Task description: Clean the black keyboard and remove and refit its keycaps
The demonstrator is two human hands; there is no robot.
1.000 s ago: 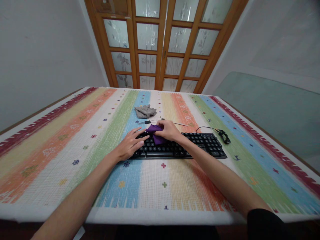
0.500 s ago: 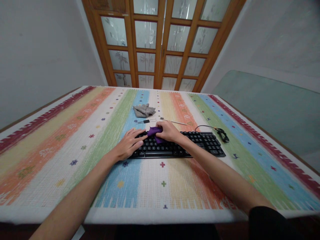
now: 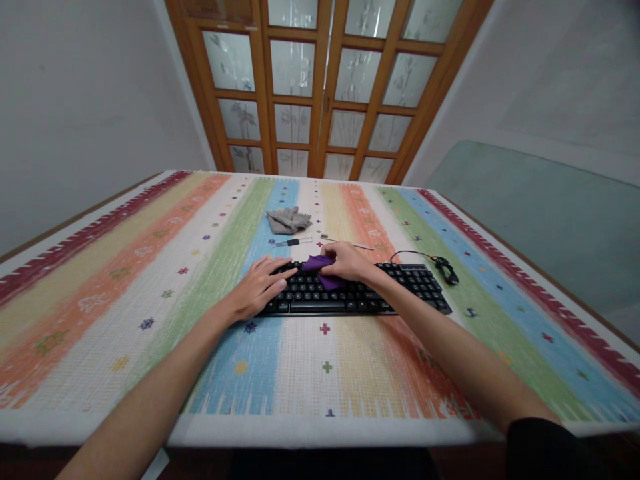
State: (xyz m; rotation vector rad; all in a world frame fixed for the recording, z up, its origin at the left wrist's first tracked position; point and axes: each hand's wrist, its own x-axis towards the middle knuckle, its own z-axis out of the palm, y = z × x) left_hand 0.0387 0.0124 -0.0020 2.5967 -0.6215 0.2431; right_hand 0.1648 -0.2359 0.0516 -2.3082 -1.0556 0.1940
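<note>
A black keyboard [image 3: 320, 307] lies on the striped tablecloth in front of me. My left hand [image 3: 257, 287] rests over its left end, fingers spread on the keys and frame. Pinched in my right hand [image 3: 349, 261] is a purple cloth [image 3: 330, 280], pressed against the upper keys near the keyboard's middle. Part of the cloth drapes down over the keys below the fingers. The keys under the cloth and under both hands are hidden.
Beyond the keyboard lie a crumpled grey cloth [image 3: 289, 221], a small tool with a black middle and wire ends [image 3: 293, 242], and a thin brush [image 3: 350, 243]. The bundled cable [image 3: 445, 271] sits at the right. A wooden glazed door [image 3: 320, 87] stands behind the table.
My right hand has slid the purple cloth a little to the right along the upper keys. The left hand stays in place.
</note>
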